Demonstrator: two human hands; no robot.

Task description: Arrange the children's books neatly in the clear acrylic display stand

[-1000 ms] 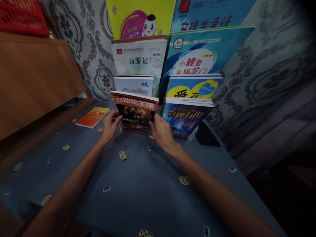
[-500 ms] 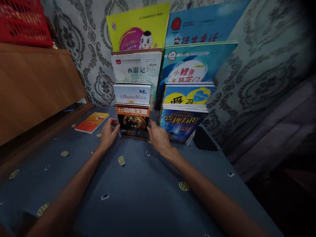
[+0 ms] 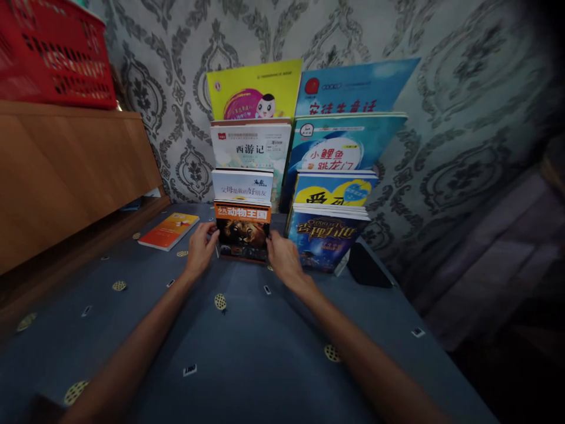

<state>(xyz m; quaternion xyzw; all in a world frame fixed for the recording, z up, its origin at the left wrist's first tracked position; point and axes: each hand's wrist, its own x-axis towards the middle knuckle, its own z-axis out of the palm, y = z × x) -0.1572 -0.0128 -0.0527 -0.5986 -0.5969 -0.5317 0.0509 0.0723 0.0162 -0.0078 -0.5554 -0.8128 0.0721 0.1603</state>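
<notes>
An orange-topped book with a lion on its cover (image 3: 243, 232) stands upright at the front of the left row of books. My left hand (image 3: 202, 246) is at its left edge, thumb and fingers pinched on it. At the right edge my right hand (image 3: 283, 253) has its thumb and fingers closed on the same book. Behind it rise a pale book (image 3: 242, 185), a white-green book (image 3: 251, 147) and a yellow-green one (image 3: 282, 76). Beside them, a dark blue book (image 3: 324, 241) fronts the right row.
An orange book (image 3: 169, 231) lies flat on the dark blue cloth (image 3: 154, 365) at the left. A red basket (image 3: 62, 56) sits on a wooden cabinet (image 3: 75, 171). A black object (image 3: 368, 266) lies right of the book rows; patterned wall behind.
The view has tilted up, so everything appears lower and more wall shows. Both hands remain at the sides of the lion book.
</notes>
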